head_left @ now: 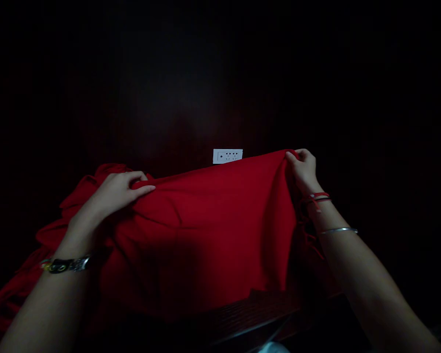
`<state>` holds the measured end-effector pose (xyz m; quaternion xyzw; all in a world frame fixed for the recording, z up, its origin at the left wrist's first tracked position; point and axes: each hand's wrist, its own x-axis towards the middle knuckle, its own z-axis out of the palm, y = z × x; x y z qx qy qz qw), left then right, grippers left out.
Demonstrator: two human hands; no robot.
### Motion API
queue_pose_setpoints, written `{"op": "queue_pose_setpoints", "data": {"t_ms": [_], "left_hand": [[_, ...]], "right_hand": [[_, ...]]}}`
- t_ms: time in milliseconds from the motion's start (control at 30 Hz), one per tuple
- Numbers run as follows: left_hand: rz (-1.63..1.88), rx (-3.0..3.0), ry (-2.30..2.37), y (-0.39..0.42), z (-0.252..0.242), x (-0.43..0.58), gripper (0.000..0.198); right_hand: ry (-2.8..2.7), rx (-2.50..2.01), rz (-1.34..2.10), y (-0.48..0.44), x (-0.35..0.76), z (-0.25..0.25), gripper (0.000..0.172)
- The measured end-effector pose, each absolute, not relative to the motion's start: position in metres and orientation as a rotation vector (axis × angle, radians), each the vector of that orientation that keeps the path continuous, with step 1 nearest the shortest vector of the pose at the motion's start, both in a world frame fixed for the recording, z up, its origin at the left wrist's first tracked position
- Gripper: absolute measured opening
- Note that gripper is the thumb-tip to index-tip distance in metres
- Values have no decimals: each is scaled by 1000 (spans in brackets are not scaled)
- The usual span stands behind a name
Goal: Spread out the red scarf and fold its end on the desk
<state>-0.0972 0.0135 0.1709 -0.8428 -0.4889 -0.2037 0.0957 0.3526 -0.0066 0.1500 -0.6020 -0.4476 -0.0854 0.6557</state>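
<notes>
A dark wall point(191, 88) fills the upper half of the frame, too dim to show detail. Below it, a large red cloth of soft fabric point(213, 220) spans the middle of the frame. Its top edge is stretched between the two hands, and its long axis runs left to right, rising slightly toward the right. The panel under that edge hangs down toward the bottom centre. More of the cloth is bunched in folds at the lower left, behind and under the left forearm, so the slack lies on that side.

A dark slatted wooden surface point(250, 309) shows under the hanging hem at bottom centre. To the right of the cloth the frame is black, and I cannot tell what is there.

The left hand point(112, 196), left of centre, is closed on the top edge, with the fingers curled over it and the thumb pointing right along the fold. The right hand point(304, 169), higher and right of centre, pinches the upper right corner with closed fingers. Neither hand is nearer to the cloth, as both grip it.

A small white wall socket plate point(227, 156) shows just above the stretched edge. There is a metal wristband point(68, 264) on the left wrist. The right wrist has a red thread bracelet point(319, 197) and a thin silver bangle point(338, 230).
</notes>
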Motion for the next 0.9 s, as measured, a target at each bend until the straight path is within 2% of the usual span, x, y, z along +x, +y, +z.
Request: {"op": "queue_pose_setpoints", "data": {"t_ms": [100, 200, 267, 433, 500, 600, 667, 767, 833, 900], "left_hand": [[-442, -2417, -1496, 35, 149, -94, 28], [-305, -2299, -1525, 53, 125, -87, 26], [-258, -2268, -1508, 55, 118, -79, 28], [-352, -2230, -1452, 13, 130, -42, 41], [-374, -2410, -1346, -20, 126, -27, 41], [-241, -2927, -957, -72, 88, -21, 41], [-241, -3056, -798, -97, 50, -31, 45], [-240, -3035, -868, -112, 9, -54, 42], [-170, -3026, -936, -110, 2, -68, 42], [-104, -3038, -970, -105, 9, -75, 51]], "right_hand": [[-1206, -1834, -319, 14, 350, 132, 13], [-1517, -2097, -257, 14, 327, 91, 36], [-1678, -2056, -187, -2, 312, 65, 43], [-2204, -1684, 239, -86, 304, 35, 37], [-2232, -1710, 394, -125, 310, 33, 42], [-2212, -1852, 583, -167, 320, 27, 58], [-2184, -1895, 594, -180, 325, 18, 64], [-2114, -1922, 474, -178, 330, 2, 64], [-2079, -1952, 414, -171, 332, -4, 63], [-2084, -1955, 438, -167, 331, -1, 65]]}}
